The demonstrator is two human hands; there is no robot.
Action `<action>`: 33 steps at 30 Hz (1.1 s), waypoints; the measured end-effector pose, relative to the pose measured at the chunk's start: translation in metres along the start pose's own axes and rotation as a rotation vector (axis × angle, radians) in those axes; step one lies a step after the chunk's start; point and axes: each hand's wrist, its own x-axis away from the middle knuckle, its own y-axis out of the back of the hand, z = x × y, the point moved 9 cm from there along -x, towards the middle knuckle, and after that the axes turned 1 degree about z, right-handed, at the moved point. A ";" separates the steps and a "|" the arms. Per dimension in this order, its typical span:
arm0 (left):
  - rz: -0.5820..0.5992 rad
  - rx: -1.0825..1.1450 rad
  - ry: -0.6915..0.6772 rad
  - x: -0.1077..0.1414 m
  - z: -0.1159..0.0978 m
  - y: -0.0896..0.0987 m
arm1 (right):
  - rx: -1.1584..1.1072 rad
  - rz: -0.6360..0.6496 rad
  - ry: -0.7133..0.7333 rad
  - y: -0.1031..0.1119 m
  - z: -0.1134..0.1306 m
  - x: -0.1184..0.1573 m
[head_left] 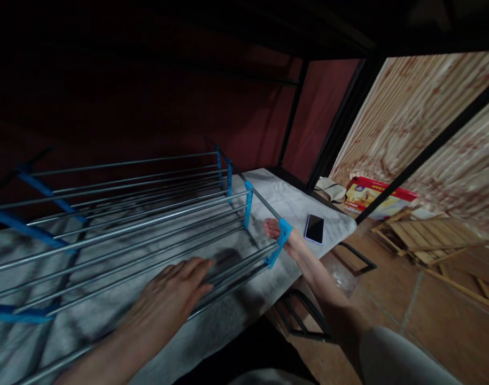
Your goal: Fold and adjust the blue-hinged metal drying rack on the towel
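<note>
A metal rack (148,219) with several grey rods and blue plastic joints lies across a grey-white padded surface (236,305). Over its near rods is my left hand (174,289), palm down, fingers stretched out and holding nothing; whether it touches the rods cannot be told. My right hand (282,234) is at the rack's right end, beside and partly behind a blue corner joint (283,235). Its fingers are extended and pointing left, not wrapped round the bar.
A phone (315,229) lies on the surface right of the rack. Black metal frame posts (336,128) rise behind. On the tiled floor at right are a wooden folding item (436,238), a red and yellow box (378,197) and a black metal ladder-like piece (308,318).
</note>
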 end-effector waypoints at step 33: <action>-0.034 0.029 0.000 0.011 -0.009 0.000 | 0.033 -0.273 0.268 -0.004 0.009 0.063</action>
